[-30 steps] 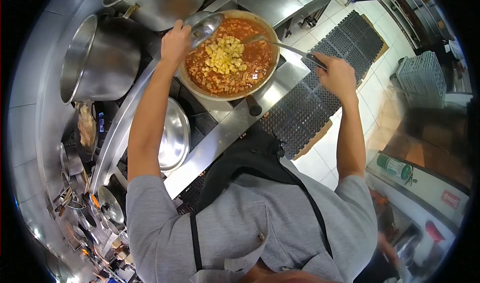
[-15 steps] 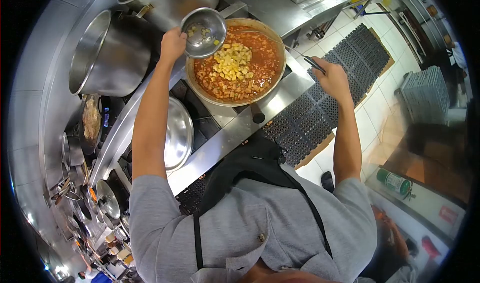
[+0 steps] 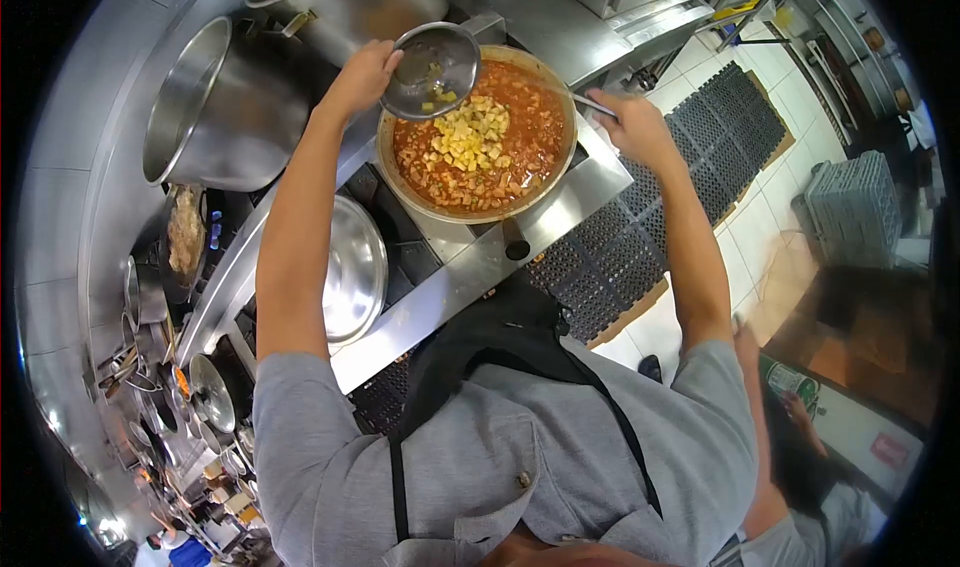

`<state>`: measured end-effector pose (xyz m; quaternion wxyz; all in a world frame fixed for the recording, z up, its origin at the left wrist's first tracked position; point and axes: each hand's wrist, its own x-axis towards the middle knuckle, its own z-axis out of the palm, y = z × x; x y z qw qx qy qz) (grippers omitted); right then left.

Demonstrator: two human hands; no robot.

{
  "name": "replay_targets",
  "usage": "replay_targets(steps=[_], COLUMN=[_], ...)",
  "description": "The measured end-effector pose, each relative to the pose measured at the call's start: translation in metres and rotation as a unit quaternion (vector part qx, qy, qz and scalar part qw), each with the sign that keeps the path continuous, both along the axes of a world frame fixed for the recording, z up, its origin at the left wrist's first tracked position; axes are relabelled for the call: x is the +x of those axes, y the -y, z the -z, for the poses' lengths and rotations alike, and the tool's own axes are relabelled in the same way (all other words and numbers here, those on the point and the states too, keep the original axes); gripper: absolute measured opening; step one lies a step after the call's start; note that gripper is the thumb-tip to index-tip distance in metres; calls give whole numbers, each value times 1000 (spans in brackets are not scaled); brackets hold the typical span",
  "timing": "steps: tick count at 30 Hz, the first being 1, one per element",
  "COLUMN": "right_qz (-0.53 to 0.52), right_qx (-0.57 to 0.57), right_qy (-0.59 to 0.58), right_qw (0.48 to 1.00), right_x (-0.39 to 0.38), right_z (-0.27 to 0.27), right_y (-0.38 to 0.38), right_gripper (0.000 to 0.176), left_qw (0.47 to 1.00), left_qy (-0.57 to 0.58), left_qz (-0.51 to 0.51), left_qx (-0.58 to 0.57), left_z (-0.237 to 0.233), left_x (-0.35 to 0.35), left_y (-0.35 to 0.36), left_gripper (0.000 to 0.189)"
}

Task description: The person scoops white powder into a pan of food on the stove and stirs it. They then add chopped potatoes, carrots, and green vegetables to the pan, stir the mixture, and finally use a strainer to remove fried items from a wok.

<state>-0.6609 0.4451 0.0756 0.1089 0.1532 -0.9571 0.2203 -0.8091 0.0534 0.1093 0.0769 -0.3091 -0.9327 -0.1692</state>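
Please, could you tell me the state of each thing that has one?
Pan: uncovered, holding red stew
Yellow cubes: heaped on stew
Bowl: tilted toward pan, some cubes inside
Utensil: held, far end unclear
Left hand: gripping bowl
Right hand: gripping utensil

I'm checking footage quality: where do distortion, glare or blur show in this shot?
Head view: wide-angle distortion bows the tiled wall, with black corners; head view: glare whitens the steel counter edge and glints off the sauce; head view: the right hand looks slightly blurred.
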Motion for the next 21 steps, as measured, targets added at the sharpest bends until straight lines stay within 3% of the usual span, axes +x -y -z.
replay_targets(steps=[3, 5, 6, 8, 11, 14, 16, 18, 21], right_qz=[50, 85, 84, 43, 53, 71, 41, 12, 15], right_qx=[25, 146, 147, 43, -20, -44, -46, -111, -103], right_qy=[-31, 4, 3, 81, 66, 83, 64, 174, 184], right_qw=[998, 986, 986, 995, 996, 993, 996, 978, 977], right_x=[-3, 0, 4, 14, 18, 11, 20, 40, 54], right_z=[-6, -6, -6, -4, 3, 25, 25, 15, 14], right_y=[21, 33, 31, 20, 8, 5, -3, -12, -13], right_gripper=[31, 29, 29, 30, 33, 34, 33, 33, 32], left_qw=[1000, 999, 999, 998, 997, 996, 992, 989, 979], left_qy=[-6, -34, -45, -53, -73, -79, -77, -76, -108], left_qz=[-7, 2, -8, -22, -32, -24, -97, -121, -165], left_qx=[-18, -10, -7, -2, -2, 39, 29, 28, 47], left_z=[1, 4, 5, 9, 16, 17, 14, 8, 18], left_x=[5, 7, 7, 9, 9, 12, 18, 26, 32], left_y=[-16, -22, -25, -28, -33, -49, -54, -50, -25], left_gripper=[25, 24, 22, 19, 17, 18, 18, 18, 17])
